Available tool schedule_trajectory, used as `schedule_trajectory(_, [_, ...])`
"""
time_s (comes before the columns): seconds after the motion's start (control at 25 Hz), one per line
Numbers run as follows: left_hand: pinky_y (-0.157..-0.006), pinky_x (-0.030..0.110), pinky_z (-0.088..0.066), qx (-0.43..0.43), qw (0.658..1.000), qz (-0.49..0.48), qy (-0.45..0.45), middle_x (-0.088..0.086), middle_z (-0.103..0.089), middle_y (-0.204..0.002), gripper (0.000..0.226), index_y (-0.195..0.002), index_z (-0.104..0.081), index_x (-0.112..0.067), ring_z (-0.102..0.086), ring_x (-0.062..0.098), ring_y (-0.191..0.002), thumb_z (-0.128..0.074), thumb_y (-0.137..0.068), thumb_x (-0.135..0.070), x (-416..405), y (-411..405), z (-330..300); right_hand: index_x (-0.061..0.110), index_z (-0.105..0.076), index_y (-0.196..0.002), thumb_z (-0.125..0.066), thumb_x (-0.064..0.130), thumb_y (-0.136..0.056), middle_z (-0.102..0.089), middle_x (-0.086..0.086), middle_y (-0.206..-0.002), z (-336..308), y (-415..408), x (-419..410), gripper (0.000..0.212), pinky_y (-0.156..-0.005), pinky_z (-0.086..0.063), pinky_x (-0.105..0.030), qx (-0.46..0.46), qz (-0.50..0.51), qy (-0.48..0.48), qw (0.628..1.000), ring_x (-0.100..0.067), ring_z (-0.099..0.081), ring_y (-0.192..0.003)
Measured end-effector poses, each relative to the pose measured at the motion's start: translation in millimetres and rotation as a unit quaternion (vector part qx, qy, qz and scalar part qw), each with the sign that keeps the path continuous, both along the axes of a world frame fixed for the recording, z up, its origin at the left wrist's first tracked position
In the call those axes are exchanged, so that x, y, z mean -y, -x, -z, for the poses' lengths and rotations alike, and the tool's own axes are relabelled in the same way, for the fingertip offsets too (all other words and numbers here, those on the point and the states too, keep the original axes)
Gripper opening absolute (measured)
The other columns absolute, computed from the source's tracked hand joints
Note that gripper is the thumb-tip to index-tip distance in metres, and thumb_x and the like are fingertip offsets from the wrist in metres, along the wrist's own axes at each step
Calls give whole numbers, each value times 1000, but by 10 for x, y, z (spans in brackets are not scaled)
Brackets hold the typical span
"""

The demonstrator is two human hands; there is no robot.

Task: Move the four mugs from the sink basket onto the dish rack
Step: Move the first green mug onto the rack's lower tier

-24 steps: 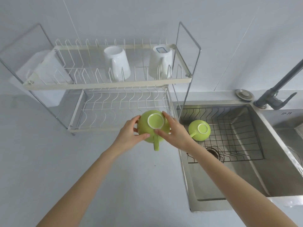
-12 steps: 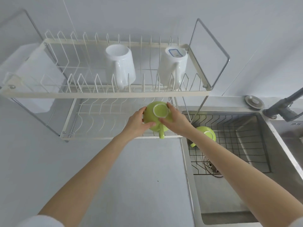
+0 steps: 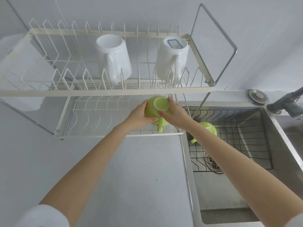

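wall (image 3: 246,22): plain pale grey | countertop (image 3: 139,169): grey | light: even

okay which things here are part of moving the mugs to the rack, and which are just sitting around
Part of the job: green mug held in left hand and right hand; second green mug; sink basket; dish rack; two white mugs.

Just there: faucet; sink strainer lid.

A green mug (image 3: 157,110), upside down with its pale foot ring facing up and its handle pointing toward the camera, sits over the right end of the lower tier of the white wire dish rack (image 3: 105,92). Two white mugs (image 3: 114,58) (image 3: 172,58) stand inverted on the upper tier (the right one bears a blue-edged label on its base). A second green mug (image 3: 208,130) lies inverted in the black wire sink basket (image 3: 237,128).
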State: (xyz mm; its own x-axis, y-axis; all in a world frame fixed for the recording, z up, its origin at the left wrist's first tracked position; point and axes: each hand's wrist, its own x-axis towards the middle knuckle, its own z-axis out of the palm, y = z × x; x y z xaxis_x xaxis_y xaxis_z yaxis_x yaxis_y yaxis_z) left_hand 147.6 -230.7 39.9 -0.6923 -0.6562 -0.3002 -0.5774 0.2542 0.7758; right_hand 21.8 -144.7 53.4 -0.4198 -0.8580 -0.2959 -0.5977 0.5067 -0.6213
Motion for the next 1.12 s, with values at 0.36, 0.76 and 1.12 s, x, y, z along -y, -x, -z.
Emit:
schedule_trajectory(0.36, [-105,45,-35,1,999,-9,50,17,-52,-127,62,-128,-39,-4,-44,32,-120,-67,-77,-25,-88,31,52,13,-9,-145,-51,32,-89,-12,-11,-155,-7,-49,-46,72,-113,-23,-42,-49,-33,18,998,-34,-22,-139])
schedule_trajectory(0.76, [-103,30,-29,15,997,15,80,12,-37,-143,76,-140,-19,-10,-36,27,-130,-64,-80,-24,-111,-37,70,13,-7,-146,-51,32,-90,-7,-11,-157,-26,-90,-98,73,-115,-22,-43,-58,-32,9,998,-31,-16,-142])
schedule_trajectory(1.12, [-110,42,-28,107,955,132,242,10,-22,-151,73,-142,-13,-8,-24,27,-137,-54,-85,-29,-457,-269,-196,14,-9,-146,-50,28,-91,-11,-5,-157,-177,-245,-631,70,-110,-30,-38,-124,-94,20,988,-25,-26,-139])
